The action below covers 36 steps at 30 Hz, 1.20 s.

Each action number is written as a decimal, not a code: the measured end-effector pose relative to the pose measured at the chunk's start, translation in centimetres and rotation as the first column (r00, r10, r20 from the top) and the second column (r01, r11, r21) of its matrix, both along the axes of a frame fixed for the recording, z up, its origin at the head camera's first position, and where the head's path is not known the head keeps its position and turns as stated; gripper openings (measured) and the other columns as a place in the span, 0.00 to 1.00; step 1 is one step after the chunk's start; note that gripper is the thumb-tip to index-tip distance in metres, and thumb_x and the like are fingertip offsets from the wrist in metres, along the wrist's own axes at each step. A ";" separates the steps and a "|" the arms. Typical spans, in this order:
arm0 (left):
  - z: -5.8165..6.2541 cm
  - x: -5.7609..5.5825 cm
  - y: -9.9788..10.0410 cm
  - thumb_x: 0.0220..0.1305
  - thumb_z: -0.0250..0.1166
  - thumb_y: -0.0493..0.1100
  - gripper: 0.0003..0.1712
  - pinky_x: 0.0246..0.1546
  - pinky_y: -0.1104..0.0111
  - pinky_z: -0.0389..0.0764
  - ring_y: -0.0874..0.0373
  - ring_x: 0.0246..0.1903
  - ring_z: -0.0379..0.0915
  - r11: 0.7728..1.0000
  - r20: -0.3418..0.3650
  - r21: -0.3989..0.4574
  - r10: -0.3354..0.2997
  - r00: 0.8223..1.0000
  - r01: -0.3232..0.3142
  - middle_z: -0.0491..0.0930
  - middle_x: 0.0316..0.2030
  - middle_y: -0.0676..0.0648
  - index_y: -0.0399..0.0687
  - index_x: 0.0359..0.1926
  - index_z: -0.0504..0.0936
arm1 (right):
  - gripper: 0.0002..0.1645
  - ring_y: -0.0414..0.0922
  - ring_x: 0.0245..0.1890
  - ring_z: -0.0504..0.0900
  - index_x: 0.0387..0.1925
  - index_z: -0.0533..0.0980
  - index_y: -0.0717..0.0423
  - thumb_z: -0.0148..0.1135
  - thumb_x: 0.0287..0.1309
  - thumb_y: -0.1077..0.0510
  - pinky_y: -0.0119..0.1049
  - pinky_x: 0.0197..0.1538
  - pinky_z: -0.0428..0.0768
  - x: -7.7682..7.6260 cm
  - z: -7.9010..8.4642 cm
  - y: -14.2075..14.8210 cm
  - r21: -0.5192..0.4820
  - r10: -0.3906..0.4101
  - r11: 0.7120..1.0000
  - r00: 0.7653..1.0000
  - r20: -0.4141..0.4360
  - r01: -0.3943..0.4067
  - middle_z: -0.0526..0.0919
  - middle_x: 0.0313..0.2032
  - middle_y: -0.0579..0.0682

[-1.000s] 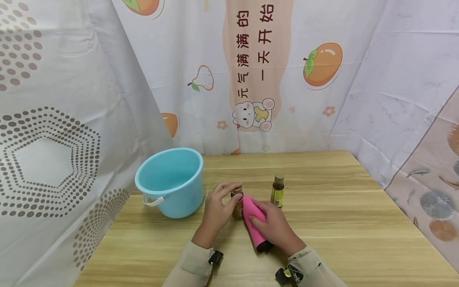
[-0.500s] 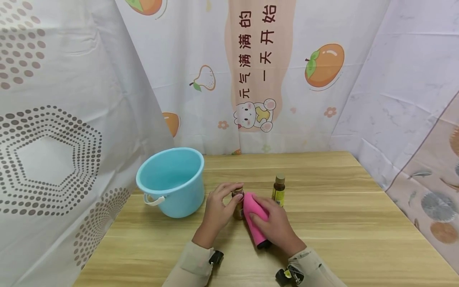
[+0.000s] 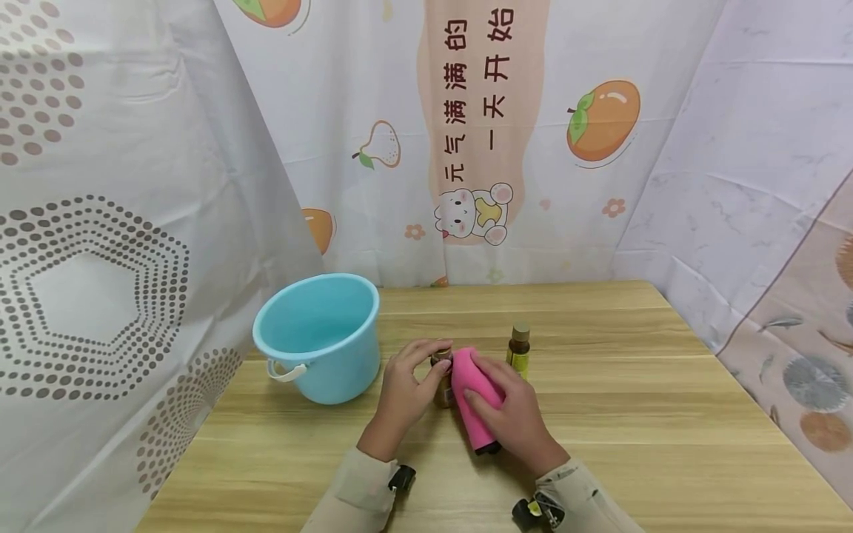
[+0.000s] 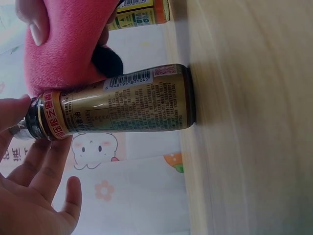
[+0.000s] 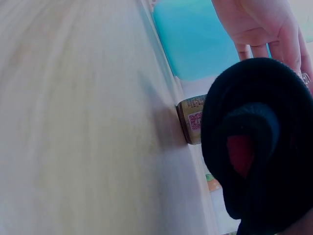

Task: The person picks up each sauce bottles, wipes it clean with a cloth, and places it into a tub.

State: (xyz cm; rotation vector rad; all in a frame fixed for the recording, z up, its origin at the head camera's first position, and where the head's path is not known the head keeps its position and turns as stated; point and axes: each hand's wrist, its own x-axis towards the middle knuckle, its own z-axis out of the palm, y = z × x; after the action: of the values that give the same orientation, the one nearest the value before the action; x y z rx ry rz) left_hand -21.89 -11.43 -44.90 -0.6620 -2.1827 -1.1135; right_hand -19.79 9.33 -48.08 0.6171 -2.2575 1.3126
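Observation:
A brown glass bottle (image 3: 444,397) with a gold label stands upright on the table. My left hand (image 3: 405,386) holds it by its capped neck, between thumb and fingers. In the left wrist view the bottle's label (image 4: 132,105) shows in full, with a barcode near the base. My right hand (image 3: 518,416) grips a rolled pink plush cloth (image 3: 470,370) with a black edge, its side against the bottle's upper part in the left wrist view. The cloth's black folded end (image 5: 288,147) fills much of the right wrist view and partly hides the bottle.
A second brown bottle (image 3: 518,348) with a yellow label stands just beyond my right hand, its lower part hidden. A light blue bucket (image 3: 340,370) with a white handle stands to the left. Printed curtains (image 3: 373,207) hang behind the wooden table (image 3: 633,414).
My right hand has slid the pink cloth a little away from me, up alongside the bottle. It now hides more of the yellow-labelled bottle. The left hand keeps its hold.

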 end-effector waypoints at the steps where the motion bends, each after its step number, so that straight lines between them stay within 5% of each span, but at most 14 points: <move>1: 0.0 0.0 0.0 0.70 0.70 0.44 0.17 0.51 0.54 0.84 0.60 0.52 0.82 1.000 -0.004 0.003 -0.004 1.000 0.004 0.85 0.52 0.56 0.61 0.58 0.86 | 0.35 0.41 0.50 0.83 0.68 0.77 0.48 0.77 0.59 0.56 0.37 0.47 0.86 0.0 0.0 0.0 -0.002 0.002 1.000 1.000 -0.004 -0.002 0.83 0.59 0.46; 27: -0.1 0.2 0.3 0.69 0.71 0.47 0.17 0.56 0.57 0.82 0.59 0.58 0.75 0.997 0.099 0.074 -0.006 0.995 -0.002 0.78 0.57 0.52 0.62 0.58 0.87 | 0.34 0.44 0.58 0.83 0.70 0.75 0.45 0.74 0.63 0.52 0.45 0.57 0.85 0.1 0.1 0.0 0.106 -0.018 0.994 0.980 0.200 -0.003 0.83 0.61 0.47; 36: -0.2 0.1 0.3 0.68 0.72 0.43 0.18 0.52 0.60 0.81 0.56 0.55 0.77 0.999 0.024 0.051 0.006 1.000 -0.007 0.79 0.54 0.50 0.57 0.58 0.87 | 0.35 0.45 0.56 0.83 0.69 0.76 0.48 0.74 0.62 0.52 0.47 0.57 0.83 0.0 0.0 0.0 0.158 -0.042 0.987 0.958 0.285 -0.004 0.84 0.60 0.50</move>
State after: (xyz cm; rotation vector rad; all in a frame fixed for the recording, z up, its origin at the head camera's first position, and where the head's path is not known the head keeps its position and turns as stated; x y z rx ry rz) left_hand -21.80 -11.10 -45.07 -0.6219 -2.1674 -1.1748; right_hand -19.82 9.32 -48.07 0.4801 -2.6154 1.2937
